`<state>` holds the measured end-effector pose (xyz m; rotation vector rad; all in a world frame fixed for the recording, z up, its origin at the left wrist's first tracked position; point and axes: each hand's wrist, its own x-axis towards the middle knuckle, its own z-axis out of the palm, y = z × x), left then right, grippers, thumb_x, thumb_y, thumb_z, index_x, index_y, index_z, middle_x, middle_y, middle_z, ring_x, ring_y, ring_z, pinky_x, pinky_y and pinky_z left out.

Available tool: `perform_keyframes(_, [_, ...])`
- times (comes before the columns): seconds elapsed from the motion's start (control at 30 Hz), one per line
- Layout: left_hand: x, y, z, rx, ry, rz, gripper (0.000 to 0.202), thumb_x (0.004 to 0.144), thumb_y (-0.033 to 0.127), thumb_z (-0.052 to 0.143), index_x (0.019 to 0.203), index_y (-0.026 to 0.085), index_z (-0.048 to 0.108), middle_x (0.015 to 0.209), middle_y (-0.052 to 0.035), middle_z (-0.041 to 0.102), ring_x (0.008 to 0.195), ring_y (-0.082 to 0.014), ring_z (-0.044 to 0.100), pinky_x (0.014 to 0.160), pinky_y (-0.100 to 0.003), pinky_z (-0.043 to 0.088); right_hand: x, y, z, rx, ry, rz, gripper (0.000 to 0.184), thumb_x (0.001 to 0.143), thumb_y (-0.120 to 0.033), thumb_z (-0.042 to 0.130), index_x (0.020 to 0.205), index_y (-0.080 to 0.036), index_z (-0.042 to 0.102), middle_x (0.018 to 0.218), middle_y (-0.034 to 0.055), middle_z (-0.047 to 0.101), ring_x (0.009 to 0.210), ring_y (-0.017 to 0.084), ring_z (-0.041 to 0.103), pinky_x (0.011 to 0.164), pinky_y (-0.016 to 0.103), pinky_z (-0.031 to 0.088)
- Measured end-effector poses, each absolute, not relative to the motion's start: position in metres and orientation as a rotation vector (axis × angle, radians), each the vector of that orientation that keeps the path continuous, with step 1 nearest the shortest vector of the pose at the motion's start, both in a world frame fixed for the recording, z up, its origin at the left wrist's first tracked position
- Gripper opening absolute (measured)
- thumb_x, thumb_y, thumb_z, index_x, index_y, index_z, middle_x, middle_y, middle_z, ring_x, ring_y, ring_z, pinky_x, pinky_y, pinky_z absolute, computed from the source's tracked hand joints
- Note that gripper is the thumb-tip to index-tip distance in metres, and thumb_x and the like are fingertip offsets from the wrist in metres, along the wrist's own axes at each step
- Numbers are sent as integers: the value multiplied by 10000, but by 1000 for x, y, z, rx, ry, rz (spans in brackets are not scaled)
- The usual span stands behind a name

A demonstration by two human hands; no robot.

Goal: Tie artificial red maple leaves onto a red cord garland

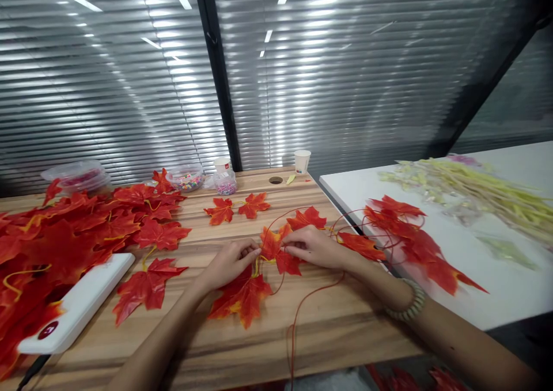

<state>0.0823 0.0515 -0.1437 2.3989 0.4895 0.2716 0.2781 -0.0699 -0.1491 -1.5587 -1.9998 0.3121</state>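
Observation:
My left hand is closed in a pinch at the yellow stem of an artificial maple leaf, which lies below its fingertips. A thin red cord runs beside those fingers, loops around the leaves and hangs over the table's front edge. To the right, my right hand pinches the cord over another orange-red maple leaf; the exact grip is partly hidden by the fingers. A further red leaf lies just behind the right hand. More strung leaves trail right onto the white table.
A large heap of red leaves covers the wooden table's left side, with a white power bank and cable in front. Bead containers and paper cups stand at the back. Yellow-green stems lie on the white table.

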Motion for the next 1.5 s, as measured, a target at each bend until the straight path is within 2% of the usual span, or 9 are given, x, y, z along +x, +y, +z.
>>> perform_keyframes(0.6, [82, 51, -143, 2490, 475, 232, 335, 861, 386, 342, 865, 179, 605, 788, -30, 634, 700, -168, 550, 666, -256, 384, 279, -70, -149, -1572, -2014, 307, 185, 820, -185, 475, 890, -147, 642, 764, 45, 665, 622, 120, 565, 577, 210, 383])
perform_keyframes(1.17, [82, 51, -143, 2505, 452, 225, 323, 863, 377, 343, 873, 183, 601, 822, -40, 634, 743, -175, 559, 686, -261, 389, 279, -69, -150, -1571, -1996, 305, 159, 807, -171, 493, 868, -150, 638, 667, 12, 631, 545, 92, 523, 513, 188, 351])
perform_keyframes(1.5, [81, 51, -144, 2528, 436, 242, 319, 867, 363, 340, 880, 186, 605, 832, -39, 643, 754, -174, 568, 695, -258, 393, 279, -69, -150, -1548, -2008, 320, 180, 816, -178, 478, 884, -141, 640, 710, 33, 647, 575, 105, 541, 541, 201, 370])
